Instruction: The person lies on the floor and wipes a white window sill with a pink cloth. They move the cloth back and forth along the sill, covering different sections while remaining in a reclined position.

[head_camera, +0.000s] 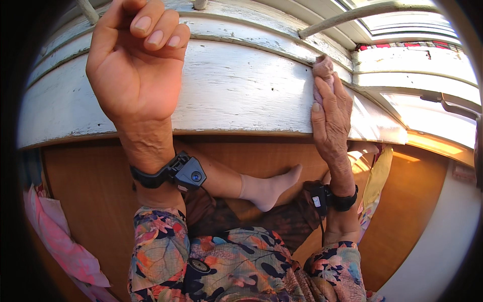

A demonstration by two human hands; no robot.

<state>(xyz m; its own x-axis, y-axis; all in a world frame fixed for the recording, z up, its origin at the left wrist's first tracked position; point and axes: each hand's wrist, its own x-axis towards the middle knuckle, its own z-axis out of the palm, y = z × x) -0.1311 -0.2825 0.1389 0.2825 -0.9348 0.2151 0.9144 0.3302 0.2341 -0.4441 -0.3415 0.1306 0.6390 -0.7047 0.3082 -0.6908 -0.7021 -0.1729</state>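
My left hand (139, 71) is raised close to the camera, palm up. Its fingers curl loosely above the palm, with nothing visible in them, and the top of the hand runs to the picture's upper edge. To the right, my right hand (332, 109) lies on the white windowsill (241, 83), whose paint is cracked and chipped. Beneath its fingers is a folded pinkish cloth (322, 68), pressed to the board near the sill's right corner. Part of the cloth is hidden by the fingers.
Painted metal bars (366, 15) cross the window above the sill. A window handle (458, 107) juts in at the right. Below lies a brown wooden surface (90, 211) with my socked foot (269, 188). Pink fabric (68, 241) hangs left, yellow fabric (379, 173) right.
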